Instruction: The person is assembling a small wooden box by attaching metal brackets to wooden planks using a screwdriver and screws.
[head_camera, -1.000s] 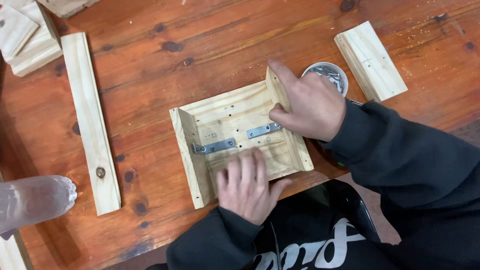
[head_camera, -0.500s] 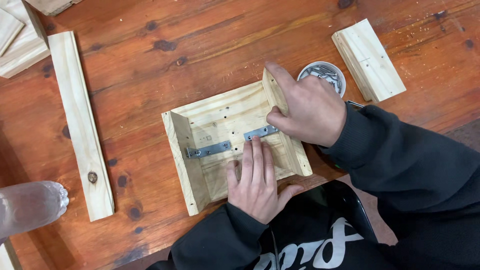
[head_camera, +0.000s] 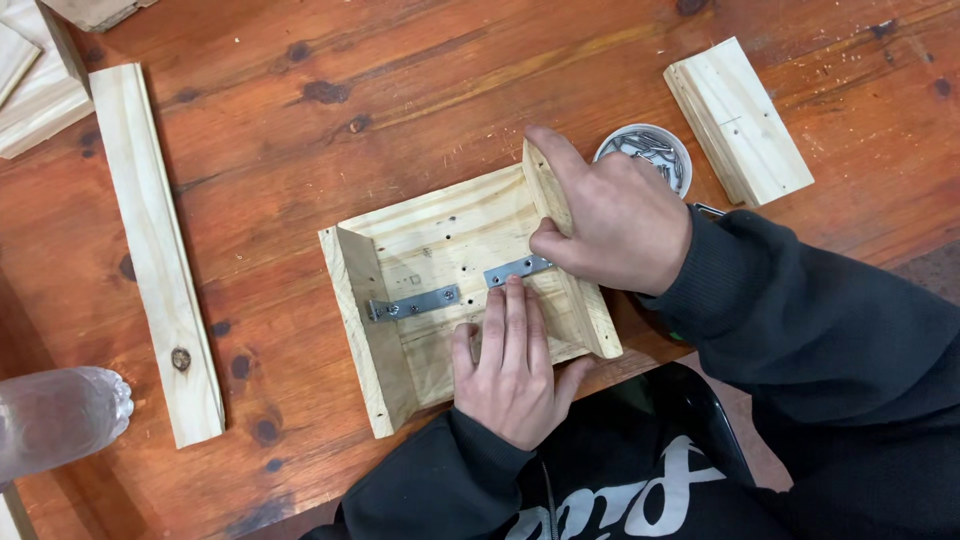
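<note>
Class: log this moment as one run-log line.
left hand: flat on wooden tray | right hand: gripping tray's right wall, thumb at metal bracket

Shallow pale pine tray (head_camera: 440, 240) with two upright end walls, lying flat on the reddish table, near its front edge, two grey metal brackets (head_camera: 412, 304) (head_camera: 517, 271) screwed across its floor in a line, each reaching toward a wall
</note>
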